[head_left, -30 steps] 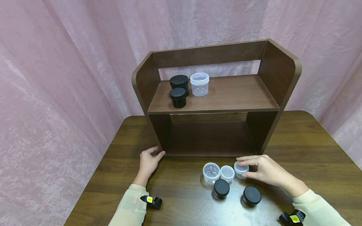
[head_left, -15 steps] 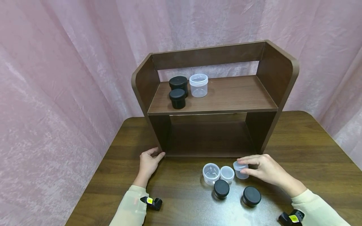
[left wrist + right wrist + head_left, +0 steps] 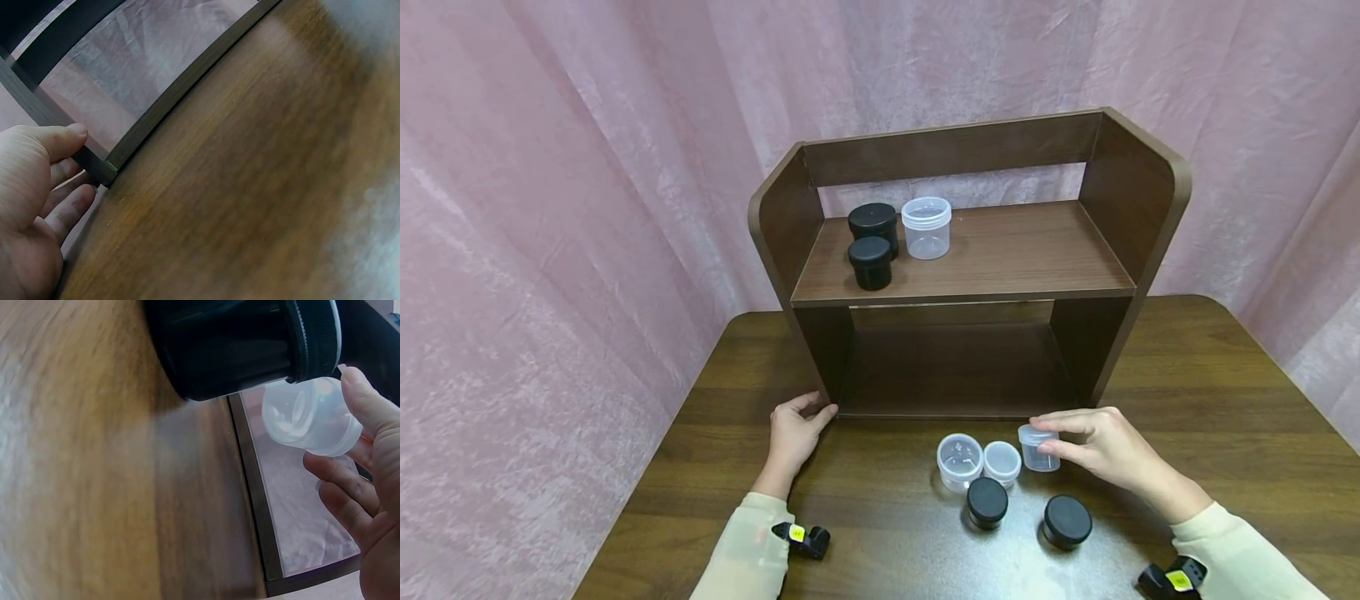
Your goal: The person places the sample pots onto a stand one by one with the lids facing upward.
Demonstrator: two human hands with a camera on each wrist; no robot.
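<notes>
My right hand (image 3: 1101, 446) holds a small clear plastic jar (image 3: 1040, 457) with a translucent lid, thumb on one side and fingers on the other, in front of the shelf unit's lower right corner. In the right wrist view the clear jar (image 3: 306, 419) shows its round base, tilted toward the tabletop. My left hand (image 3: 795, 435) grips the brown shelf unit (image 3: 962, 290) at its lower left front corner. In the left wrist view the thumb lies over the side panel (image 3: 94, 164) with the fingers behind it.
Left of the held jar stand a larger clear jar (image 3: 959, 461) and a small one (image 3: 1002, 462). Two black-lidded jars (image 3: 987, 502) (image 3: 1067, 521) stand nearer. On the upper shelf are two black jars (image 3: 872, 262) (image 3: 880, 218) and a clear jar (image 3: 927, 227).
The clear jar in my right hand has tipped, so more of its side faces the head camera. My left hand has stayed at the shelf corner.
</notes>
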